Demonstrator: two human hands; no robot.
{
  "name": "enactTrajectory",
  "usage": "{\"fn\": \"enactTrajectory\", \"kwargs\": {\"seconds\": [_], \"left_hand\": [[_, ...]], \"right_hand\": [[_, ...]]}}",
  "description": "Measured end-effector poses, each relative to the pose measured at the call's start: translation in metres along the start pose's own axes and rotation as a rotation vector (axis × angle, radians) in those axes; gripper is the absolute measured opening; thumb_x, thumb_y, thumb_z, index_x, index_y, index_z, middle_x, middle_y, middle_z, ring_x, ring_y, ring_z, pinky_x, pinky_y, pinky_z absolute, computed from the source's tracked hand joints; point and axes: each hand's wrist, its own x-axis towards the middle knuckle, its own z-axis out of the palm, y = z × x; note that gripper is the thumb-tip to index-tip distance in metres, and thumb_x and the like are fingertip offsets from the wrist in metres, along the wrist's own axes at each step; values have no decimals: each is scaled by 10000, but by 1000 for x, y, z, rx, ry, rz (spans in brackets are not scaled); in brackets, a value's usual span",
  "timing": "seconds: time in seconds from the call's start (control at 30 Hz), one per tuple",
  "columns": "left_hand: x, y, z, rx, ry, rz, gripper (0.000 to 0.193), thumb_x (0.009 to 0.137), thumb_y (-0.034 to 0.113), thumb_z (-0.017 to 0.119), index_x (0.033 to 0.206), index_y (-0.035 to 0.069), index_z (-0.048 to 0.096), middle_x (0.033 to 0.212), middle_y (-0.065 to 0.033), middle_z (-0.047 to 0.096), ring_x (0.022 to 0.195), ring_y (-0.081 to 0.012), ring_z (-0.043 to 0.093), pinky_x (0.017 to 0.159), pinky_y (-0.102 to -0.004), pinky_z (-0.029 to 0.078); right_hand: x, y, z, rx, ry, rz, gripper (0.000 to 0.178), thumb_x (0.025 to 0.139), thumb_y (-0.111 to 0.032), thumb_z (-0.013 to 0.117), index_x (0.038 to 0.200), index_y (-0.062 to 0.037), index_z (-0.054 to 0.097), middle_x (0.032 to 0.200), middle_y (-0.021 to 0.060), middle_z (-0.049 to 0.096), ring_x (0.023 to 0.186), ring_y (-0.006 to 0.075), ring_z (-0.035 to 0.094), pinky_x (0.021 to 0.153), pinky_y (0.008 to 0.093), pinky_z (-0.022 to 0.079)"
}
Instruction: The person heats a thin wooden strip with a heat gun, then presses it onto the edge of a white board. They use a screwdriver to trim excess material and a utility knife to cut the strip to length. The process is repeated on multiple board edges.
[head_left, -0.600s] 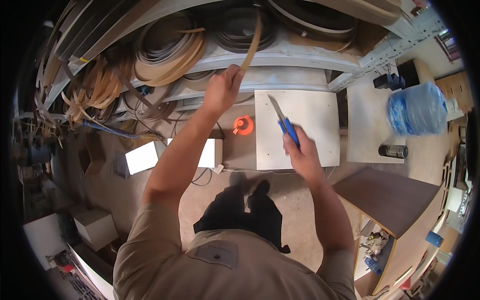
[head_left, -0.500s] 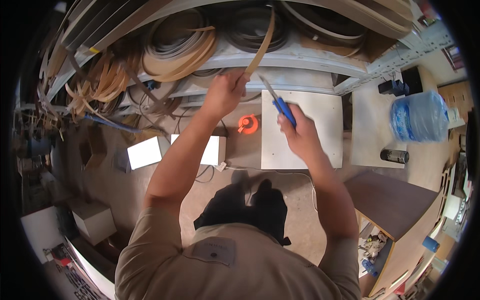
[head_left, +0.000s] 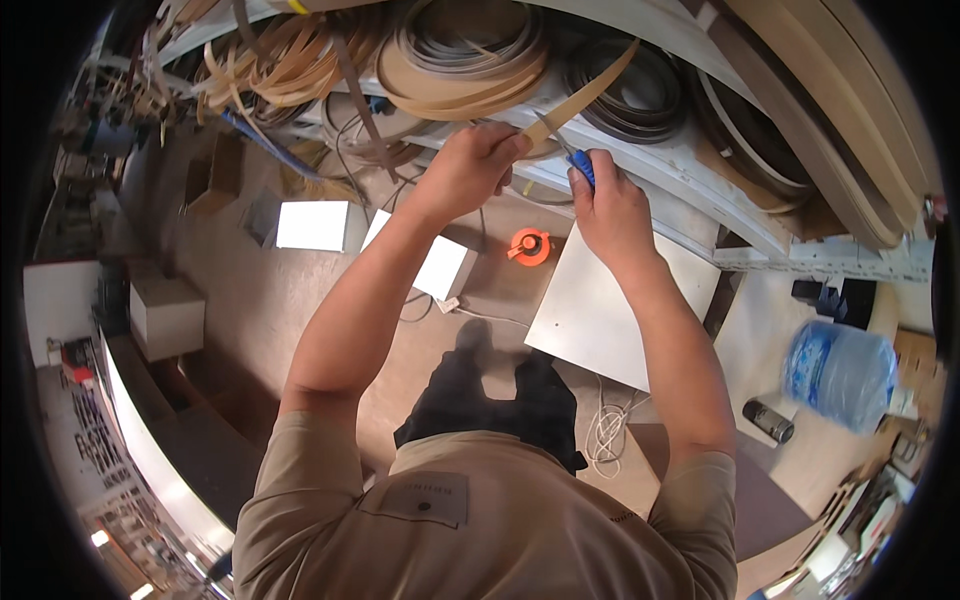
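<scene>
Pinched in my left hand (head_left: 474,168) is a long tan strip of edge banding (head_left: 588,96), which rises to the upper right and ends in a narrow tip. My right hand (head_left: 615,210) grips blue-handled scissors (head_left: 581,167), with the pointed metal end up beside the strip, just right of my left fingers. Whether the blades are parted or touch the strip I cannot tell. Both hands are raised in front of a shelf with coiled edge banding; a tan coil (head_left: 460,88) lies beyond my left hand and a dark coil (head_left: 628,92) beyond my right.
A white panel (head_left: 620,310) lies below my right forearm, with an orange round object (head_left: 529,246) to its left. White boxes (head_left: 312,226) stand on the floor at left. A white cable (head_left: 606,436) coils near my legs. A large water bottle (head_left: 838,370) and dark can (head_left: 768,420) are at right.
My view has turned, so the shelf and panel appear tilted. The scissors have come closer to the strip, near my left fingers. The strip now leans further right.
</scene>
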Motion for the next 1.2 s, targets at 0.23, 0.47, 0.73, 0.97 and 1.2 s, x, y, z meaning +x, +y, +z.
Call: {"fn": "enactTrajectory", "kwargs": {"seconds": [0.23, 0.47, 0.73, 0.97, 1.2], "left_hand": [[3, 11, 6, -84, 37, -97, 245, 986, 181, 543, 951, -40, 643, 655, -78, 624, 548, -141, 565, 556, -314, 455], [13, 8, 14, -173, 116, -29, 240, 997, 180, 559, 896, -22, 641, 649, -9, 555, 549, -73, 456, 512, -253, 360], [11, -1, 15, -466, 134, 88, 234, 1035, 210, 560, 890, 37, 621, 615, 36, 474, 527, -39, 385, 467, -215, 306], [-2, -8, 20, -591, 165, 35, 219, 1035, 195, 557, 905, 32, 626, 616, 34, 480, 534, -40, 387, 476, -214, 303], [-4, -9, 18, -548, 61, 73, 215, 1015, 181, 584, 901, 10, 647, 652, 29, 518, 564, -47, 402, 502, -218, 309]], "right_hand": [[11, 7, -2, -61, -111, -68, 218, 973, -203, 583, 1027, -44, 444, 852, 213, 677, 714, 423, 671, 621, 505, 548], [22, 6, -10, -53, -156, -73, 206, 974, -162, 587, 1026, -46, 425, 697, 222, 636, 663, 455, 637, 579, 536, 508], [34, -5, -29, -6, -270, -51, 215, 983, -172, 569, 1040, -23, 424, 721, 254, 637, 702, 477, 638, 601, 550, 498], [24, -14, -39, -34, -356, -52, 220, 1011, -211, 512, 1004, -12, 419, 720, 226, 659, 681, 439, 669, 599, 508, 541], [30, -21, -42, -21, -415, -14, 230, 1005, -208, 518, 1050, 0, 430, 753, 241, 667, 728, 443, 673, 653, 520, 542]]}}
